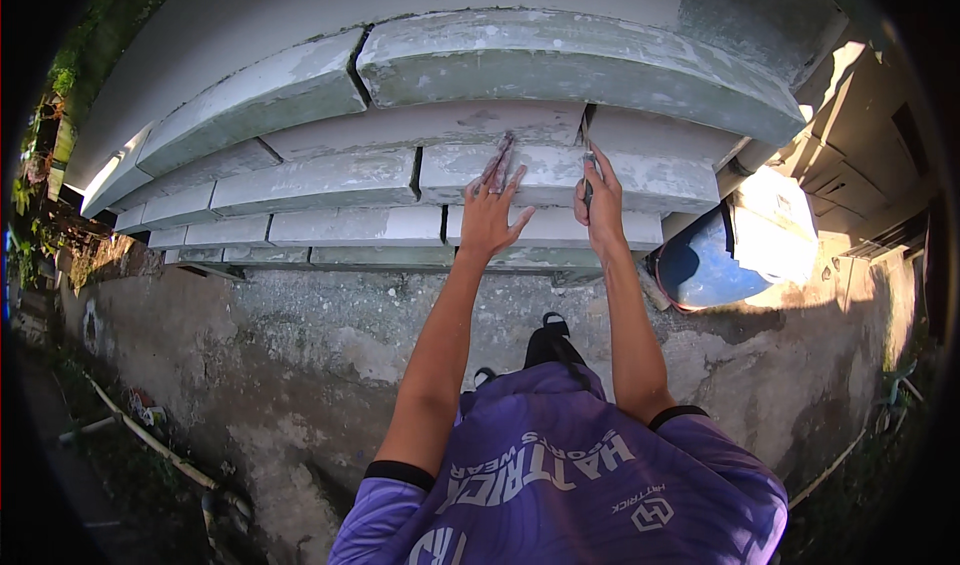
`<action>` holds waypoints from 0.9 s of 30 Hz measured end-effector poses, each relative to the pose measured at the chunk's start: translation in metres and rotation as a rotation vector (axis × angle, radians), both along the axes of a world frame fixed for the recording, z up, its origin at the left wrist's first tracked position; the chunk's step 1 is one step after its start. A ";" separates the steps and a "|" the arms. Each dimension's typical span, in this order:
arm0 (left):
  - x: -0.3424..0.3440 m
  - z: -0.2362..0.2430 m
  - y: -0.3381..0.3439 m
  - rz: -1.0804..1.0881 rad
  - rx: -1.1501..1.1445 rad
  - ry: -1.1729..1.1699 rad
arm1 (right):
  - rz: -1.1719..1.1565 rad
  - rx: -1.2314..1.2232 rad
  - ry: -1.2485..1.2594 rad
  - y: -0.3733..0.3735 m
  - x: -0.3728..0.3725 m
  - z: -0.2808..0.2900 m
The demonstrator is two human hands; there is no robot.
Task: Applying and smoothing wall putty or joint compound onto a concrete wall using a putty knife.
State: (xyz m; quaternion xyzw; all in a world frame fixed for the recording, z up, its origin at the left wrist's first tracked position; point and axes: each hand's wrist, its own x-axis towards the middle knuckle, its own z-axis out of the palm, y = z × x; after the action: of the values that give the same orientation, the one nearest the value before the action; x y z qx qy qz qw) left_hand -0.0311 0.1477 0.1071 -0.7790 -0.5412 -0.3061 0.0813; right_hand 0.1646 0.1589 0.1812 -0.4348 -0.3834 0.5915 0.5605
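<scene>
Concrete floor [330,365] before me: stained, patchy, mostly shaded. Strong sunlight [780,227] falls at right, beside a blue drum [700,265]. Green foliage [64,79] far left; pale pole [160,449] along the floor's left edge.

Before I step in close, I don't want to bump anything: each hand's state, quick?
Left hand: open, spread at the pale ledge; whether it holds anything cannot be told.
Right hand: closed, holding a slim hand tool.
</scene>
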 end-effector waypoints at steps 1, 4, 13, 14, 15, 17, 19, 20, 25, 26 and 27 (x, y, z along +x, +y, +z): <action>-0.001 0.000 -0.002 -0.003 0.007 -0.006 | -0.002 -0.021 0.013 -0.007 -0.001 0.000; -0.002 -0.003 -0.003 0.002 0.001 -0.015 | -0.028 -0.054 0.065 -0.035 -0.005 0.008; -0.002 -0.002 -0.002 -0.001 -0.010 -0.020 | -0.012 -0.016 -0.001 -0.038 -0.023 0.010; -0.002 -0.002 -0.002 -0.003 -0.010 -0.024 | -0.021 -0.020 0.016 -0.041 -0.022 0.010; -0.002 -0.002 -0.002 -0.003 -0.009 -0.024 | -0.021 -0.019 0.015 -0.038 -0.021 0.011; -0.002 -0.002 -0.002 0.000 -0.004 -0.018 | 0.019 -0.026 0.061 -0.026 -0.017 0.014; -0.002 -0.003 -0.003 0.004 -0.014 -0.012 | 0.010 -0.038 0.049 -0.025 -0.020 0.015; -0.001 -0.003 -0.002 0.007 -0.021 -0.005 | 0.000 -0.047 0.037 -0.025 -0.021 0.015; -0.003 -0.003 -0.001 0.008 -0.005 -0.006 | -0.036 -0.035 0.036 -0.032 -0.020 0.008; 0.000 -0.005 -0.004 0.002 0.001 -0.011 | -0.022 -0.032 0.019 -0.033 -0.018 0.010; 0.000 -0.005 -0.005 -0.002 -0.003 -0.013 | -0.026 -0.037 0.017 -0.029 -0.018 0.013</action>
State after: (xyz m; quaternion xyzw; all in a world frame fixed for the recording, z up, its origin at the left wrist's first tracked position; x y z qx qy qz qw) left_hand -0.0308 0.1431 0.1023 -0.7776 -0.5415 -0.3104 0.0760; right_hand 0.1468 0.1295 0.1941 -0.4450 -0.3620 0.5947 0.5633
